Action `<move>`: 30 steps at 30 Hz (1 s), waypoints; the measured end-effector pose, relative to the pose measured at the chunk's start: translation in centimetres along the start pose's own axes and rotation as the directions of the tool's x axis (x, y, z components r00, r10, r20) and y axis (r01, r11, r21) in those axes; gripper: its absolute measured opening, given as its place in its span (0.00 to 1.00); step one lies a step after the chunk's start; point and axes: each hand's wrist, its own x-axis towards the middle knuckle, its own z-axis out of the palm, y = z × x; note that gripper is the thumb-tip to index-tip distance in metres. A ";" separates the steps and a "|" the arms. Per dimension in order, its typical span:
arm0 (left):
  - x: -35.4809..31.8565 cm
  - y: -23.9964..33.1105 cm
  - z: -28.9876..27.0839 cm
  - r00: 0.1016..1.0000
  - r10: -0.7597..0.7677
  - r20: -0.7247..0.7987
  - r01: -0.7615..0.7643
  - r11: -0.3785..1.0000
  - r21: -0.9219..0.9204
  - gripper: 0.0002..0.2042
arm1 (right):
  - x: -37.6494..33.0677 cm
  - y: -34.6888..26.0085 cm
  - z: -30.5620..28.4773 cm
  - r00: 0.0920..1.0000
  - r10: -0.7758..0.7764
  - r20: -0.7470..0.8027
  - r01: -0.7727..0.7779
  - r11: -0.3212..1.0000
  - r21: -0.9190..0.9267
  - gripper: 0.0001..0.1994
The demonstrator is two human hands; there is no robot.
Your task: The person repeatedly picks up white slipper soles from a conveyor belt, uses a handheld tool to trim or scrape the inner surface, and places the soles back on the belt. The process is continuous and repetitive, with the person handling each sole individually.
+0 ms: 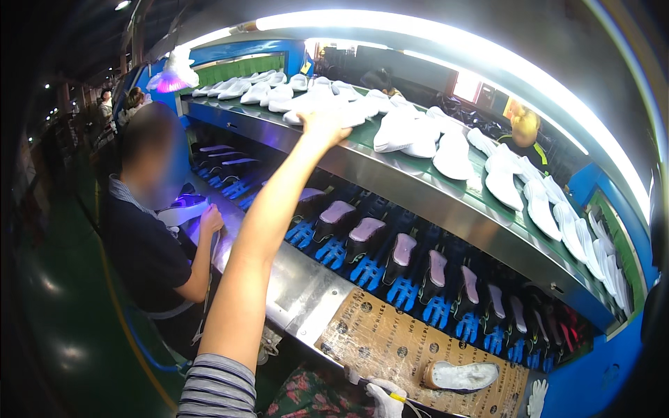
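My bare left hand (323, 129) reaches up to the raised shelf and closes on a white shoe sole (343, 113) at its near edge; bright light and overlap hide part of the fingers. Low in view, my right hand (385, 398), in a white glove, is closed around a thin tool with a yellow handle (397, 398); its working end is unclear. Right of that hand, a single white sole with a tan edge (463, 376) lies on the brown printed cover (383, 341) of the bench.
Many white soles (453, 155) line the green belt (481, 182). Beneath it, shoes with pinkish bottoms (366, 228) stand in blue holders (367, 273). A co-worker (150, 209) at left holds a shoe (185, 209). A white glove (537, 398) lies at the bench's right end.
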 end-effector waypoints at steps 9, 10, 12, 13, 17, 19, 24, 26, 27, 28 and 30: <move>1.9 -7.6 0.8 0.943 -0.179 0.281 0.125 0.972 0.201 0.23 | 1.0 -0.9 1.7 0.997 0.081 -0.020 -0.080 0.996 0.027 0.08; 2.0 -8.2 1.0 0.943 -0.184 0.278 0.130 0.971 0.203 0.23 | 0.7 -1.8 2.1 0.998 0.069 -0.012 -0.069 0.998 0.006 0.08; 2.1 -9.0 1.0 0.927 -0.223 0.301 0.158 0.962 0.224 0.24 | 0.5 -1.8 2.2 0.999 0.054 0.001 -0.054 0.999 0.010 0.08; 2.0 -9.6 0.7 0.938 -0.185 0.294 0.148 0.978 0.146 0.27 | 0.7 -1.3 2.0 0.999 0.045 0.010 -0.045 0.998 0.034 0.09; 1.5 -8.0 -1.9 0.965 -0.010 0.264 0.059 0.982 -0.180 0.46 | 0.7 0.6 0.6 0.999 0.025 0.035 -0.026 0.999 0.032 0.10; 0.6 -4.9 -4.4 0.950 0.248 0.192 -0.089 0.802 -0.591 0.49 | 0.5 1.1 0.3 0.997 0.058 0.050 -0.060 0.997 0.055 0.10; -3.8 8.5 -6.7 0.773 0.635 0.013 -0.407 0.511 -0.758 0.38 | 1.1 4.9 -2.1 0.999 0.022 0.038 -0.028 0.982 0.185 0.09; -3.4 9.7 -6.5 0.805 0.592 0.042 -0.434 0.635 -0.638 0.25 | 0.5 3.8 -1.9 0.998 -0.017 0.057 0.012 0.996 0.087 0.09; -2.8 8.9 -5.8 0.842 0.537 0.056 -0.422 0.718 -0.554 0.25 | 0.3 3.5 -1.7 0.997 -0.049 0.057 0.045 0.997 0.065 0.09; -2.1 7.6 -4.9 0.875 0.480 0.055 -0.403 0.789 -0.464 0.24 | 0.2 3.1 -1.6 0.995 -0.087 0.054 0.084 0.996 0.042 0.09; -0.6 3.3 -3.0 0.831 0.555 -0.043 -0.525 0.756 -0.392 0.24 | -0.1 2.6 -1.3 0.995 -0.074 0.070 0.069 0.995 0.070 0.09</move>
